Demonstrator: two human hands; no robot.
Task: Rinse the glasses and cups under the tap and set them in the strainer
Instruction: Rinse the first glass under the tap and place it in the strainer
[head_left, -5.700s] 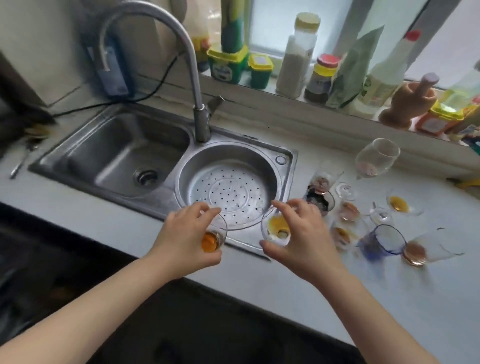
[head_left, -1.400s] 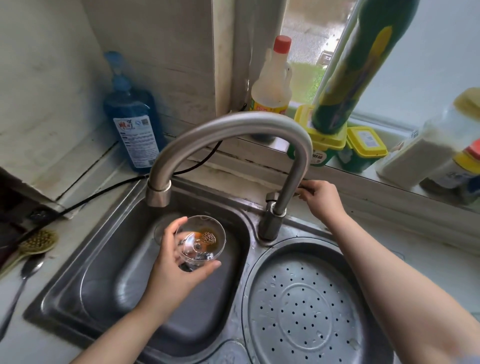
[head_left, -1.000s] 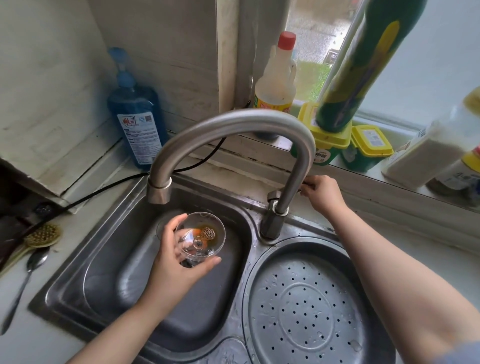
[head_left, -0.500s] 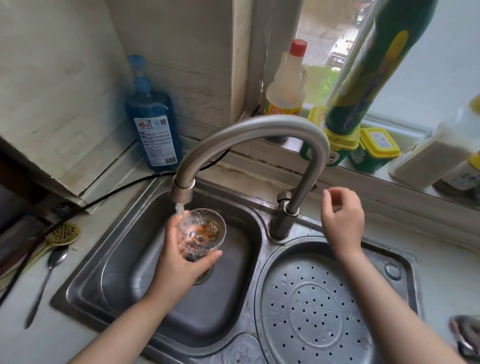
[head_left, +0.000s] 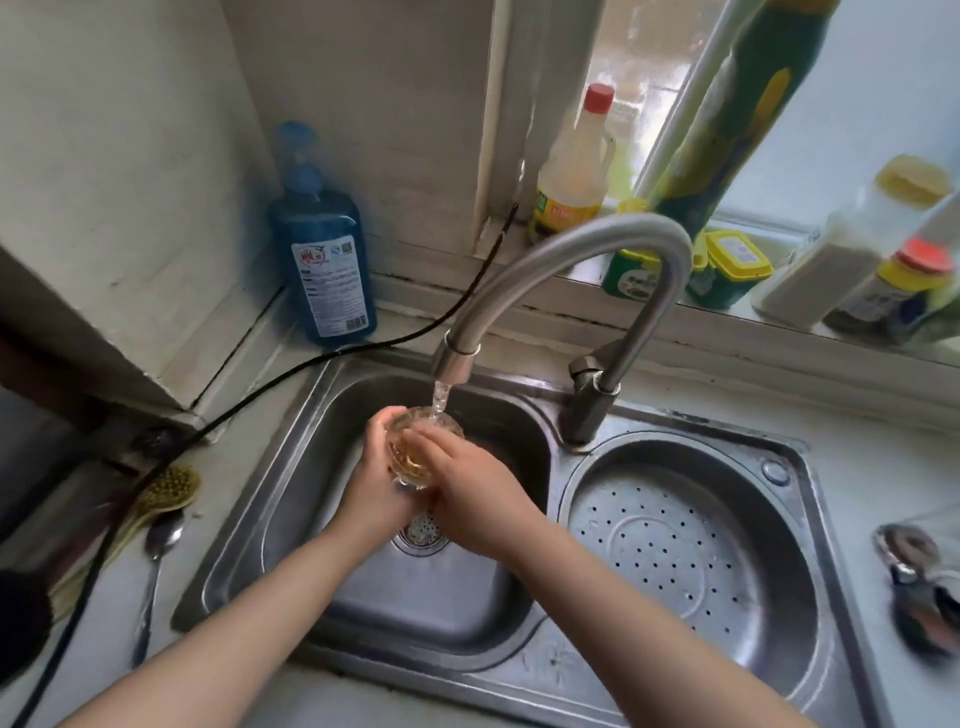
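- Head view: a small clear glass with amber liquid (head_left: 415, 447) is held over the left basin of the steel double sink (head_left: 291, 467), directly under the spout of the curved steel tap (head_left: 561, 260)
- A thin stream of water (head_left: 440, 399) is seen falling from the spout into the glass
- The glass is gripped from the left by the left hand (head_left: 371, 483), its fingers curled round the bowl
- The right hand (head_left: 470, 486) is laid against the glass from the right, with fingers reaching over the rim; whether they are clamped on it cannot be told
- The round perforated steel strainer (head_left: 670, 545) is seated in the right basin, beside the hands
- A blue soap bottle (head_left: 322, 260) is stood in the corner behind the sink
- A steel spoon (head_left: 156, 566) and a wooden brush (head_left: 161, 493) are laid on the counter to the left
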